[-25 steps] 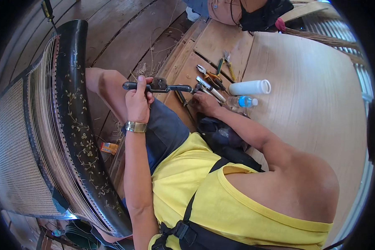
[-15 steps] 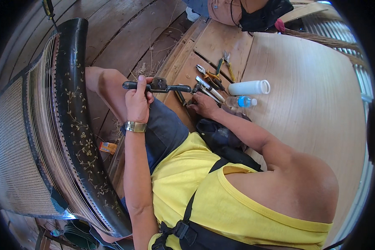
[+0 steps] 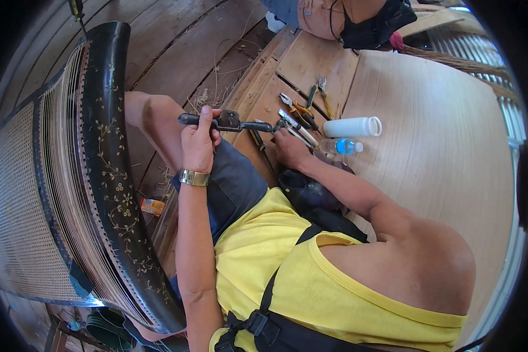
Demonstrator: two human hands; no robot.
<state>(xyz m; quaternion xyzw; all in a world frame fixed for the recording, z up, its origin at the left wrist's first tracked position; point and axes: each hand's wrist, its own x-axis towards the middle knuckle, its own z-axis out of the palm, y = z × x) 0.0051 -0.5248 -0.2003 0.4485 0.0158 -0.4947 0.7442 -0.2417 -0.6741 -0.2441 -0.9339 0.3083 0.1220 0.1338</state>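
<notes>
Tool, dark and two-handled, is held raised above the left thigh, roughly level, with its right-hand end just beside the right hand in this view. Left hand is closed on it: thumb laid across the left handle near the thick middle, fingers wrapped beneath. Right hand is lowered among the small tools on the bench, next to a screwdriver; fingers are curled, and whether they grip anything cannot be told.

Handling, by judgement: body appears to be metal, therefore stiff, moderately weighty for its size and not fragile. Handles look smooth and may slip in a damp palm. With one end held, the free side would tend to dip. Sound hold is one hand to each handle, thumbs close to the middle; the middle itself should be avoided, as an edge may sit there, though none is discernible. Pliers and a bottle lie nearby.
</notes>
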